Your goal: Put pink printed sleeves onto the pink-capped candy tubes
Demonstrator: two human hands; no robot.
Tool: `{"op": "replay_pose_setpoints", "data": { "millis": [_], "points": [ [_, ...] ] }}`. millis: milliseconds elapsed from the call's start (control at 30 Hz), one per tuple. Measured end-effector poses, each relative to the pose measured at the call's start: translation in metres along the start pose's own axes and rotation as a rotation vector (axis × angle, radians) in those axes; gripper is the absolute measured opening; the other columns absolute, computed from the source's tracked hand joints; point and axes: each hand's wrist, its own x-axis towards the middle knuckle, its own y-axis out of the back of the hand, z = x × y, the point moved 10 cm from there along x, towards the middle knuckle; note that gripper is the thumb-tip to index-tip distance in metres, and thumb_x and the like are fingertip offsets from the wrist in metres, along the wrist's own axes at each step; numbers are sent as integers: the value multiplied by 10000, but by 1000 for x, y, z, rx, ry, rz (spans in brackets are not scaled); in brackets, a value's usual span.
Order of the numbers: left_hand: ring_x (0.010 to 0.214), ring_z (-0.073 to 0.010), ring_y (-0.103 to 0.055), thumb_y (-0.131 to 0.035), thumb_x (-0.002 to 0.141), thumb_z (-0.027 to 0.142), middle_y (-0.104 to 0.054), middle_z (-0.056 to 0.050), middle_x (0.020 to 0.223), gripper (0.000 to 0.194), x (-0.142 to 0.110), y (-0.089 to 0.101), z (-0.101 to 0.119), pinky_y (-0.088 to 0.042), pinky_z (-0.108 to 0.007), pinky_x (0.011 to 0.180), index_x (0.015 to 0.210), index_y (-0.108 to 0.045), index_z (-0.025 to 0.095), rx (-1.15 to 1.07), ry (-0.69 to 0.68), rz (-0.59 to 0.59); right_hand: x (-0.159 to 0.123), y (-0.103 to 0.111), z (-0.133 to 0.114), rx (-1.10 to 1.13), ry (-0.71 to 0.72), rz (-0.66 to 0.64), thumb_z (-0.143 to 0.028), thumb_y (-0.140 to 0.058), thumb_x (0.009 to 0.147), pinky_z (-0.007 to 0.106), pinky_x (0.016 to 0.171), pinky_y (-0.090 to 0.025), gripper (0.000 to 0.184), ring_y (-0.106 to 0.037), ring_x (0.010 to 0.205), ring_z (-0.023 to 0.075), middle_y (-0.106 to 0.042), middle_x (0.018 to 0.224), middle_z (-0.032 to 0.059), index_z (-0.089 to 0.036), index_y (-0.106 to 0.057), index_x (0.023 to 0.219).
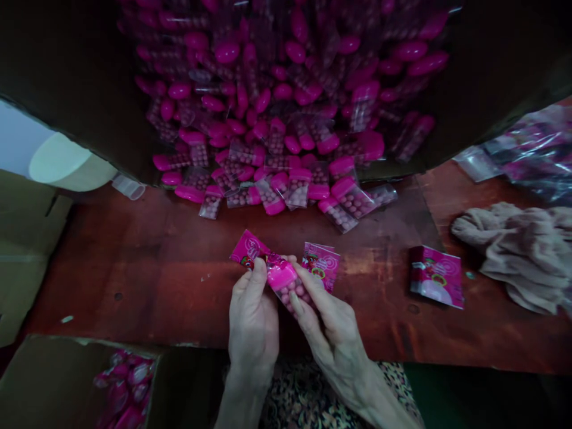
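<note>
Wrapping step looks in hand: left hand (pixel 256 325) pinches printed wrapper (pixel 248 245) by the pink cap, right hand (pixel 342 336) grips the tilted ball-filled container (pixel 297 289) above the counter (pixel 179 262); next move calls for steady container, light film tension.

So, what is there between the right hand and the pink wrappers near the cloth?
Only bare red tabletop lies between the right hand and those pink wrappers, in the head view.
</note>
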Motion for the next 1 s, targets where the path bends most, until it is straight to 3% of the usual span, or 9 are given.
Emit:
{"op": "replay_pose_setpoints", "data": {
  "millis": [200,367,500,700,867,1000],
  "points": [
    [777,-211,-656,-677,686,466,-696,-70,708,348,2,-7,-14,-510,-314,734,756,-699,125,13,142,-41,-4,-2,8,7,-125,115,-178,-455,889,291,767,-573,327,-678,885,181,-672,1091,100,-167,-499,1212],
    [583,-157,-628,-704,671,423,-646,-30,565,294,-3,-9,-24,-519,-287,635,714,-684,133,4,189,-40,-10,0,15,136,-269,205,-223,-461,893,226,654,-576,252,-680,756,139,-694,910,42,-197,-494,1142],
    [527,-122,-603,-700,692,319,-664,-28,590,183,-8,-6,-23,-515,-267,615,732,-699,141,35,164,-16,-9,4,9,62,-217,190,-193,-467,880,253,712,-574,267,-677,826,151,-686,1001,68,-186,-507,1145],
    [601,-166,-645,-689,687,275,-685,-42,600,131,-2,-7,-5,-515,-276,618,725,-715,152,131,70,-71,-5,3,1,27,-101,113,-155,-480,876,288,798,-570,381,-666,948,178,-668,1124,72,-192,-488,1255],
    [549,-154,-623,-657,706,297,-692,-49,621,162,1,-7,0,-497,-259,538,727,-721,150,168,50,-62,-7,1,1,92,-132,135,-158,-495,874,269,761,-582,401,-686,889,172,-689,1084,51,-210,-501,1272],
    [404,-107,-510,-677,685,299,-651,-25,547,183,0,-12,-5,-397,-212,378,794,-729,162,230,76,-185,-11,2,8,167,-166,144,-159,-514,867,229,719,-581,398,-698,824,153,-708,1040,42,-214,-520,1262]
  ]
}}
